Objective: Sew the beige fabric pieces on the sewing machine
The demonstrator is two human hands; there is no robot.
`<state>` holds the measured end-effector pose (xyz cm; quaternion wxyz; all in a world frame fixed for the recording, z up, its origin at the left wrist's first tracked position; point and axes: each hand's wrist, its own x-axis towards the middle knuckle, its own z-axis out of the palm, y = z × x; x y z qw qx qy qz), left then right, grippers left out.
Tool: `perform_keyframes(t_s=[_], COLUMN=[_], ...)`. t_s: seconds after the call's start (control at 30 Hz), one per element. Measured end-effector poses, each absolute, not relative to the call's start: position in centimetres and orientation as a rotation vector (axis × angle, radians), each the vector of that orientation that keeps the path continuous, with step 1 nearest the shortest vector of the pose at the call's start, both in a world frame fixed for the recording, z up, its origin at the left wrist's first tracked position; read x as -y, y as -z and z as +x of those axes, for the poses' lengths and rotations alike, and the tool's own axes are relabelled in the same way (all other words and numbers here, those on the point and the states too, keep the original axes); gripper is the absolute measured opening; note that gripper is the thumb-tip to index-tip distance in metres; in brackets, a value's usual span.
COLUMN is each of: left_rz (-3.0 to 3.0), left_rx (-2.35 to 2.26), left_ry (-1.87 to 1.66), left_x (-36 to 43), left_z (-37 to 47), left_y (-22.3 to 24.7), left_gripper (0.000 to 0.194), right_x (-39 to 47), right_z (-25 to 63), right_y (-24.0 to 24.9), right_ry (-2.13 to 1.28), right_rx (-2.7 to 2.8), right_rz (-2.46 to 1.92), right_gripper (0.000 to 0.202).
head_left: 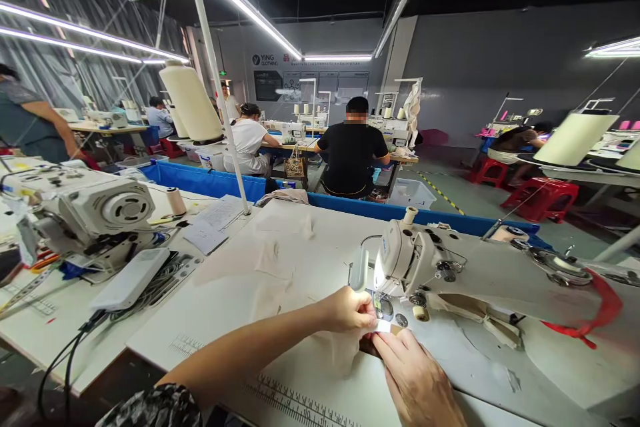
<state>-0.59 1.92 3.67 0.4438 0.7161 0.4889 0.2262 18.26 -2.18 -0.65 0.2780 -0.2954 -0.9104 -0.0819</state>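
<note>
My left hand (349,310) is closed in a pinch just in front of the sewing machine's (400,257) needle area. Its fingertips meet one end of a small white strip (383,326). A sheer off-white fabric (341,352) hangs from beneath this hand onto the table. Lower right, my right hand (417,377) has its fingers pressed together at the strip's other edge. Something brown shows under the fingers. The machine's lamp lights the spot. My hands hide part of the fabric.
More sheer pieces (273,263) lie on the white table (225,300). Left stand another sewing machine (100,203), a white box with cables (131,278) and papers (213,223). A thread stand pole (220,93) rises behind. Co-workers sit beyond a blue cloth trough (215,181).
</note>
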Motion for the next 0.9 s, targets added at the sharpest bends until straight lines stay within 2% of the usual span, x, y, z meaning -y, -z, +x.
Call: perform_keyframes(t_s=[0.17,0.37,0.6,0.9], left_rz=[1.849,1.892,1.926,1.962], left_rx=[-1.273,-1.272,-1.307,-1.338], left_ry=[-0.613,-0.565,-0.499,-0.472], left_x=[-2.1,-2.1,-2.6,-2.8], left_z=[-0.9,-1.3,-1.5,-1.3], left_y=[-2.3,-1.8,-1.3,-1.1], left_gripper=[0.008,0.012,0.014,0.012], right_x=[3.0,3.7,3.5,3.1], right_z=[17.9,17.9,18.8,18.2], right_y=[-0.3,-1.5,-1.6,-1.5], right_ry=[0.087,0.068,-0.034,-0.050], right_rx=[2.481,2.531,2.415,2.403], right_rz=[-0.938,-1.092,-1.070,-1.251], right_gripper=[0.036,0.022,0.028,0.032])
